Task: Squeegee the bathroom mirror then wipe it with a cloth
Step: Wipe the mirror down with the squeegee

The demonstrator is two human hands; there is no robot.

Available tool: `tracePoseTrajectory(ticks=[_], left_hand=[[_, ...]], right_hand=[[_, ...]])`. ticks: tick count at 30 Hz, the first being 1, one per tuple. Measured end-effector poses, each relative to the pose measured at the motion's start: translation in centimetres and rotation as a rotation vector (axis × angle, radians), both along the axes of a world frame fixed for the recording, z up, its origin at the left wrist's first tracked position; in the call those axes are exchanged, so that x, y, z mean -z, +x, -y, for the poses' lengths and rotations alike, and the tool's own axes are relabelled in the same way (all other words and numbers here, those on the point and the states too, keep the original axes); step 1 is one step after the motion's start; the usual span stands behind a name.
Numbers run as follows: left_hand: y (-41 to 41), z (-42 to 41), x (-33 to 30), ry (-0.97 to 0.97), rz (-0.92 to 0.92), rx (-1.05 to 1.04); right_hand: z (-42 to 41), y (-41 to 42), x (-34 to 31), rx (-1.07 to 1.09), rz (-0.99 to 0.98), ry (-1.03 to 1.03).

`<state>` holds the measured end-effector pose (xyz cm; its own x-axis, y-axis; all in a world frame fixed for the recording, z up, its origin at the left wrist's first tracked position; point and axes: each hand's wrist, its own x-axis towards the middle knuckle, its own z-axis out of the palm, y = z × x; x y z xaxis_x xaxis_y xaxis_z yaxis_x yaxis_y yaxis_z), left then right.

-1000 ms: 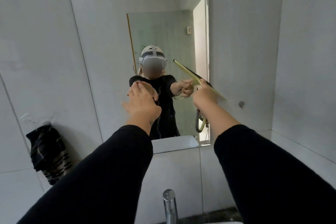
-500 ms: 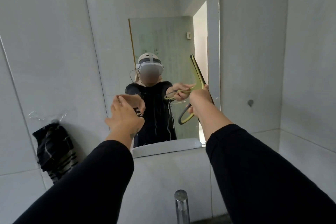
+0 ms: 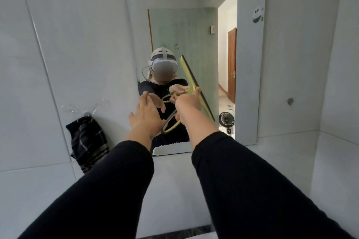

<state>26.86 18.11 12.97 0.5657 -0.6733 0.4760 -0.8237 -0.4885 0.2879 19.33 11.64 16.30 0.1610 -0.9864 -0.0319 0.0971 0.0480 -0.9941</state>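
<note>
Reaching forward in black sleeves [image 3: 116,190], both arms are extended; the squeegee [image 3: 191,85] is gripped by the right hand [image 3: 187,104], its blade tilted against the mirror [image 3: 194,31], while the left hand [image 3: 145,116] is held open-fingered beside it. Farther left, a dark cloth [image 3: 88,143] is hung on the tiled wall [image 3: 58,44].

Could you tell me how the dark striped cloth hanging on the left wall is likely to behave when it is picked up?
The dark striped cloth hangs in bunched folds below the hook, so it will probably be floppy and drape over the hand. It looks like thin fabric, so likely light. Being soft, it should neither roll nor break, though it may snag on the hook when pulled.
</note>
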Motion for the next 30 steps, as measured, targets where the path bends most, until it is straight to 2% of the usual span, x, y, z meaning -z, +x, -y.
tracePoseTrajectory(ticks=[8,12,15,18,23,30], left_hand=[[3.3,-1.7,1.9,0.032,-0.070,-0.012],[3.8,-1.8,2.9,0.103,-0.101,0.041],[4.0,-2.4,3.0,0.145,-0.078,0.066],[3.9,-2.6,3.1,0.164,-0.051,0.086],[5.4,-1.8,3.9,0.160,-0.033,0.114],[4.6,-2.9,4.8,0.171,-0.079,0.132]], right_hand=[[-2.3,-0.2,0.1,-0.022,0.027,0.000],[-3.6,2.3,2.1,-0.058,-0.128,-0.225],[-3.8,2.1,2.5,-0.046,-0.213,-0.289],[-4.8,2.1,3.0,-0.084,-0.392,-0.415],[-6.1,3.1,3.4,-0.123,-0.494,-0.534],[-5.5,1.7,3.4,-0.111,-1.100,-0.968]])
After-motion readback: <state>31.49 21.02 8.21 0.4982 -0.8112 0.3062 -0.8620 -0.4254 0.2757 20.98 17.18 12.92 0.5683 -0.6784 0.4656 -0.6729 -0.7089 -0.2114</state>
